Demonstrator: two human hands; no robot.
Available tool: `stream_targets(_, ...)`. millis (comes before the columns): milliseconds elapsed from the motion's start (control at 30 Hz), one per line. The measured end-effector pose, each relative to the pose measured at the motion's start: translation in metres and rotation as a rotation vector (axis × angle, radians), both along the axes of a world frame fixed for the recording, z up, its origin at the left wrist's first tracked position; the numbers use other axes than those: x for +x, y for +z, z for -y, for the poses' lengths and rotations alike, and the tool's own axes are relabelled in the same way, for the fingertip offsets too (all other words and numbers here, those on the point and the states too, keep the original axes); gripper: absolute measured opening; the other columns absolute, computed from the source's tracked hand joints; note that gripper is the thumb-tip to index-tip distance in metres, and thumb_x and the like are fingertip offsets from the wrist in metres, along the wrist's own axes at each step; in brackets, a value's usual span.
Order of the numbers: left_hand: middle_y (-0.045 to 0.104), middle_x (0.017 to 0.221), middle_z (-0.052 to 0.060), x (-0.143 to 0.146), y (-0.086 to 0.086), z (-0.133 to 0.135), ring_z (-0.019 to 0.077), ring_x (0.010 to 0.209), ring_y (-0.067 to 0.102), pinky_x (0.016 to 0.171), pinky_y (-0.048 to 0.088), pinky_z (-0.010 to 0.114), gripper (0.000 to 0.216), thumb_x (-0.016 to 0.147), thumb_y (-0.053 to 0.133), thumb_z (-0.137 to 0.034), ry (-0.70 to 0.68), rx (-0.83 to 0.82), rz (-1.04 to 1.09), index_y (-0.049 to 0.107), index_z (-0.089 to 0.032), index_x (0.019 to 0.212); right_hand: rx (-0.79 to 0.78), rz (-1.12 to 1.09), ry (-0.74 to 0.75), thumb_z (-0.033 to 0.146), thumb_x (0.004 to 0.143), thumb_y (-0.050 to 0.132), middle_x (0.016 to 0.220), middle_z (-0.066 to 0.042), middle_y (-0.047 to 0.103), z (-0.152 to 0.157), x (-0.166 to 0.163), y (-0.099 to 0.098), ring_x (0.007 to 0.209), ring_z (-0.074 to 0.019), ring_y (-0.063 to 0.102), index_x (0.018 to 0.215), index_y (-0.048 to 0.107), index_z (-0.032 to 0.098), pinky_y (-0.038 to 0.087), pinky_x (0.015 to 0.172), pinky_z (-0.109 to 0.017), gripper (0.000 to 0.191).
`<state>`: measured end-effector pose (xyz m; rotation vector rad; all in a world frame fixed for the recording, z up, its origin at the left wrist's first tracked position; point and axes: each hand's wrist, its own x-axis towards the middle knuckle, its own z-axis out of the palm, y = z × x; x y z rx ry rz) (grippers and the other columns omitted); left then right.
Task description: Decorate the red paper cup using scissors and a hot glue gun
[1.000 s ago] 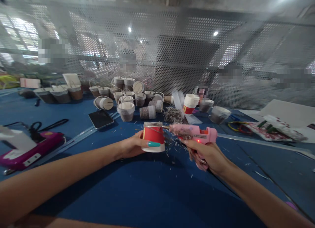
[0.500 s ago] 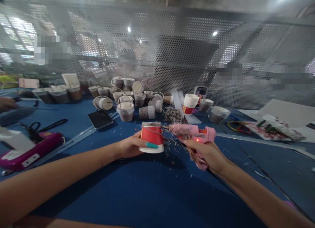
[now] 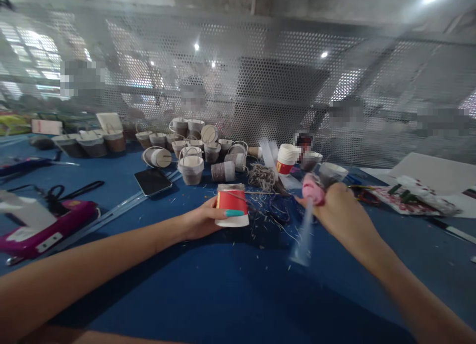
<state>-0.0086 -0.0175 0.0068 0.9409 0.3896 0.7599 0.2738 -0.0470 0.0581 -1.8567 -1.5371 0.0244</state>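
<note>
My left hand (image 3: 204,218) is closed around a red and white paper cup (image 3: 231,203), thumb across its side. Grey-brown twine (image 3: 231,187) winds round the cup's upper end, and a strand slants across the red. Off to the right, my right hand (image 3: 340,212) grips a pink glue gun (image 3: 312,191) whose back end faces me. A clear glue stick (image 3: 304,242) sticks out of it toward me, slightly blurred. My fingers hide most of the gun's handle. Between the hands, a heap of twine (image 3: 262,177) and loose scraps lie on the blue table (image 3: 238,284).
Several twine-covered cups with handles (image 3: 191,168) crowd the back. A stack of paper cups (image 3: 286,158) stands behind the glue gun. On the left are a black phone (image 3: 153,181) and a purple power strip (image 3: 70,225). Far right lies a patterned bag (image 3: 420,198).
My right hand has pulled the glue gun away from the cup, rightward and forward, and turned it so its back faces me. The cup has shifted slightly. A hand at far left has gone.
</note>
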Motion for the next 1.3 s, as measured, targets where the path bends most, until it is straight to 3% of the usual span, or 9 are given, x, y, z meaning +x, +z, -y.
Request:
stream_targets(100, 0.071, 0.094, 0.007, 0.001, -0.003, -0.001, 0.018, 0.086, 0.065, 0.082, 0.046, 0.03, 0.054, 0.054, 0.084, -0.023, 0.035, -0.012, 0.011, 0.062, -0.013, 0.103, -0.144, 0.211, -0.153, 0.039, 0.048, 0.079, 0.09, -0.027, 0.05, -0.008, 0.01, -0.008, 0.087, -0.0515, 0.057, 0.081, 0.042, 0.016, 0.044, 0.059, -0.049, 0.055)
stream_targets(233, 0.071, 0.095, 0.008, 0.002, -0.007, -0.004, 0.0187, 0.087, 0.065, 0.085, 0.045, 0.032, 0.056, 0.056, 0.085, -0.025, 0.032, -0.027, 0.018, 0.061, -0.012, 0.105, -0.159, 0.28, -0.069, 0.022, 0.046, 0.073, 0.105, -0.025, 0.049, -0.006, 0.001, -0.011, 0.106, -0.0538, 0.045, 0.094, 0.046, 0.015, 0.045, 0.071, -0.059, 0.056)
stream_targets(300, 0.07, 0.097, 0.008, 0.003, -0.007, -0.004, 0.0183, 0.088, 0.065, 0.087, 0.046, 0.032, 0.059, 0.054, 0.086, -0.026, 0.032, -0.03, 0.013, 0.061, -0.013, 0.106, -0.008, 0.181, 0.115, 0.016, 0.053, 0.063, 0.113, -0.02, 0.047, 0.003, -0.015, -0.008, 0.111, -0.0445, 0.045, 0.104, 0.046, 0.017, 0.045, 0.081, -0.058, 0.053)
stream_targets(400, 0.07, 0.1, 0.008, 0.003, -0.008, -0.004, 0.018, 0.09, 0.065, 0.088, 0.046, 0.032, 0.062, 0.053, 0.086, -0.031, 0.049, -0.026, 0.008, 0.062, -0.014, 0.107, 0.123, -0.166, 0.721, 0.01, 0.069, 0.048, 0.124, -0.01, 0.046, 0.024, -0.04, -0.007, 0.105, -0.0235, 0.054, 0.118, 0.039, 0.024, 0.047, 0.09, -0.045, 0.052)
stream_targets(467, 0.07, 0.102, 0.008, 0.003, -0.01, -0.004, 0.0182, 0.092, 0.065, 0.088, 0.046, 0.032, 0.062, 0.054, 0.085, -0.035, 0.046, -0.005, 0.009, 0.062, -0.015, 0.108, -0.031, -0.385, 0.956, 0.004, 0.071, 0.042, 0.136, -0.008, 0.039, 0.036, -0.054, -0.012, 0.077, -0.0103, 0.06, 0.113, 0.038, 0.027, 0.054, 0.076, -0.035, 0.048)
stream_targets(533, 0.07, 0.1, 0.007, 0.003, -0.013, -0.004, 0.0177, 0.09, 0.065, 0.088, 0.045, 0.032, 0.058, 0.058, 0.082, -0.04, 0.043, 0.016, 0.02, 0.063, -0.017, 0.107, -0.2, -0.541, 1.064, 0.0, 0.07, 0.039, 0.145, -0.006, 0.03, 0.042, -0.061, -0.019, 0.061, -0.0033, 0.055, 0.106, 0.039, 0.027, 0.055, 0.06, -0.027, 0.045)
stream_targets(667, 0.071, 0.096, 0.005, 0.002, -0.015, -0.002, 0.0161, 0.088, 0.064, 0.086, 0.044, 0.029, 0.046, 0.064, 0.076, -0.043, 0.024, 0.057, 0.016, 0.065, -0.018, 0.101, -0.394, -0.701, 1.112, -0.003, 0.062, 0.036, 0.151, -0.002, 0.024, 0.044, -0.066, -0.028, 0.058, -0.0005, 0.052, 0.097, 0.039, 0.025, 0.051, 0.051, -0.02, 0.045)
stream_targets(833, 0.07, 0.102, 0.006, 0.003, -0.011, 0.002, 0.0179, 0.093, 0.064, 0.089, 0.042, 0.031, 0.055, 0.06, 0.08, -0.037, 0.001, 0.132, 0.021, 0.063, -0.02, 0.109, -0.47, -0.757, 1.16, -0.003, 0.056, 0.034, 0.153, -0.002, 0.022, 0.041, -0.068, -0.025, 0.057, 0.001, 0.053, 0.097, 0.039, 0.024, 0.047, 0.049, -0.017, 0.049)
stream_targets(1300, 0.069, 0.099, 0.008, 0.007, -0.007, 0.004, 0.018, 0.089, 0.064, 0.086, 0.043, 0.031, 0.062, 0.057, 0.085, -0.03, 0.041, 0.1, -0.01, 0.061, -0.018, 0.113, -0.334, -0.948, 1.143, -0.002, 0.055, 0.041, 0.149, -0.004, 0.031, 0.031, -0.062, -0.025, 0.048, 0.001, 0.057, 0.09, 0.044, 0.023, 0.045, 0.045, -0.019, 0.043)
